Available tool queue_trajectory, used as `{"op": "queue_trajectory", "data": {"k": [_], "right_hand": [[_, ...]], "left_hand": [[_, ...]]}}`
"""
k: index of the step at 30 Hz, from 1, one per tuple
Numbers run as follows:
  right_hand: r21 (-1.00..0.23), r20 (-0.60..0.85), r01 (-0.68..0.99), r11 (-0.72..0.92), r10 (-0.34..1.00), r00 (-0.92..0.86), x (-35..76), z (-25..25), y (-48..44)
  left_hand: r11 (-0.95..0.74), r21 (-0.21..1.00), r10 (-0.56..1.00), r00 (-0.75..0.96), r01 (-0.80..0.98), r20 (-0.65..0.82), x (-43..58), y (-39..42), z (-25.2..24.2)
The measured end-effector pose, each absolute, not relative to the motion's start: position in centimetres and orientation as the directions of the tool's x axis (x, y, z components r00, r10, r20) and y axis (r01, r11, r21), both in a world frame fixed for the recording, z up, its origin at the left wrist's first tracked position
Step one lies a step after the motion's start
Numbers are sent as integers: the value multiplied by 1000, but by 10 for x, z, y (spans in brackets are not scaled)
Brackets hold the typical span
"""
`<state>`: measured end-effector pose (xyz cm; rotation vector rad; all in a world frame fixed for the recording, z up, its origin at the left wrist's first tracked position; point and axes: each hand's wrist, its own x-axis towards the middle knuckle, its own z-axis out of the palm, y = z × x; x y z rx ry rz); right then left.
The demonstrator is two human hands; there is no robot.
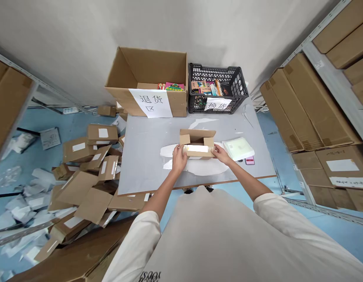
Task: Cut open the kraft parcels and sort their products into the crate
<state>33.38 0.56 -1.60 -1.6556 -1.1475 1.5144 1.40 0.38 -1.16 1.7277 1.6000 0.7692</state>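
A small open cardboard box point(198, 143) sits in the middle of the grey table point(146, 160), its flaps up and a taped front flap facing me. My left hand point(179, 156) grips its left front corner. My right hand point(221, 153) holds its right front corner. The box rests on white plastic mailer sheets point(199, 166). Its inside is in shadow, so the contents cannot be made out.
A flat white packet point(238, 149) and a phone point(250, 160) lie right of the box. At the table's back stand a large labelled carton point(148, 84) and a black crate point(218, 89) with books. Emptied boxes point(90, 172) litter the floor left; shelves of cartons point(310, 105) stand right.
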Motion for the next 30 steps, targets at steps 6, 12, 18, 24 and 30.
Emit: {"op": "queue_trajectory", "data": {"k": [6, 12, 18, 24, 30], "right_hand": [[-941, -296, 206, -268, 948, -115, 264, -14, 60], [-926, -283, 311, -215, 939, -193, 183, -34, 120], [-902, -339, 367, -229, 902, -269, 149, -53, 129], [-855, -294, 473, -212, 950, -105, 219, -59, 111], [-646, -305, 688, -331, 938, 165, 373, -53, 59]], "left_hand": [[-2, 725, 999, -34, 689, 35, -42, 19, 1], [149, 642, 984, -174, 752, -24, -77, 28, 7], [-24, 529, 998, 47, 848, -30, -70, 10, 10], [-41, 407, 998, 60, 913, -35, -36, 8, 15], [-297, 355, 943, 331, 886, -38, 56, 18, 18]]}}
